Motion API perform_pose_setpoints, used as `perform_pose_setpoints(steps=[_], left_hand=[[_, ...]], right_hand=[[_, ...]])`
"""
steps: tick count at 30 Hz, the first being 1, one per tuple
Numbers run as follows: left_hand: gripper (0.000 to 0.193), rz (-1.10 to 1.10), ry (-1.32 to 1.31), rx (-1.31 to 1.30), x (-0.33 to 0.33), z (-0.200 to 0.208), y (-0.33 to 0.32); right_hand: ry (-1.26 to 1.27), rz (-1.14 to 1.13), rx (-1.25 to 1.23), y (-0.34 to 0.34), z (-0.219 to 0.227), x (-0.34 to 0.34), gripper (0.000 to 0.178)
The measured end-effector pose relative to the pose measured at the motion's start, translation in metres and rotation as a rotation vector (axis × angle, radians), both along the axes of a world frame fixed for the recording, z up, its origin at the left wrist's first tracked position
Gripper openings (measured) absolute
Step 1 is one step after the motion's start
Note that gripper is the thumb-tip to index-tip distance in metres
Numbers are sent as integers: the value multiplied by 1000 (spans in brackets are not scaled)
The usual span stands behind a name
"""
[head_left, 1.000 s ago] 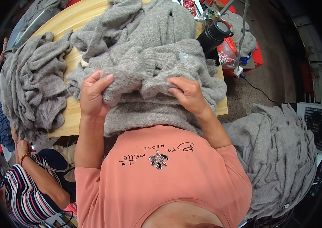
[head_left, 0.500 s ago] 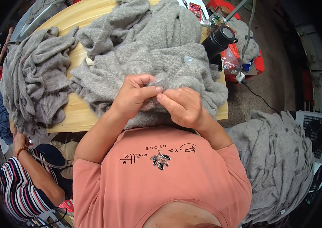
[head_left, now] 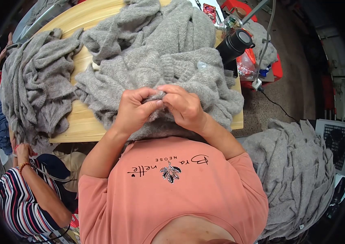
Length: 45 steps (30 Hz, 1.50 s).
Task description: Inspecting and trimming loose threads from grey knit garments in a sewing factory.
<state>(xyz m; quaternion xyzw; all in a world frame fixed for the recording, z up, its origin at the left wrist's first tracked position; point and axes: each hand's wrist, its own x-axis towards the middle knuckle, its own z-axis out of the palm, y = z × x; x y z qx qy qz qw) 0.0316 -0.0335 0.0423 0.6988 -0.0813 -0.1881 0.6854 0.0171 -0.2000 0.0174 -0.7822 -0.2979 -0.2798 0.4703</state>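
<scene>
A heap of grey knitted garments point(head_left: 140, 65) lies on the wooden table in front of me, its near part hanging close to my chest. At its near side my left hand point(head_left: 134, 110) pinches a fold of grey knit between thumb and forefinger. Touching it fingertip to fingertip, my right hand point(head_left: 184, 106) is closed on the same bit of fabric. Whether a thread or small tool sits between the fingertips is too small to tell.
Pale wooden table point(head_left: 84, 118) shows around the cloth. More grey knitwear point(head_left: 38, 81) drapes over its left side, and a large pile point(head_left: 290, 175) stands at my right. A black flask point(head_left: 234, 44) and red crate point(head_left: 277, 69) are at back right. A co-worker's arm point(head_left: 44, 187) is at left.
Both hands have shifted slightly left, and the right has risen so its fingers meet the left's over the fabric. The co-worker's hand at left has moved a little.
</scene>
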Motion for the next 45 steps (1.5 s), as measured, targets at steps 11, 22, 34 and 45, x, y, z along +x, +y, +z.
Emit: perform_pose_setpoints(steps=[11, 22, 34, 45], left_hand=[[15, 77, -530, 222, -6, -1, 6], [17, 67, -746, 243, -6, -5, 4], [28, 193, -1210, 417, -14, -14, -6], [30, 223, -1323, 319, -18, -17, -9]], right_hand=[[605, 219, 226, -3, 10, 5, 17], [612, 248, 44, -7, 4, 9, 11], [138, -104, -53, 10, 3, -6, 10], [159, 43, 49, 1, 12, -8, 14]])
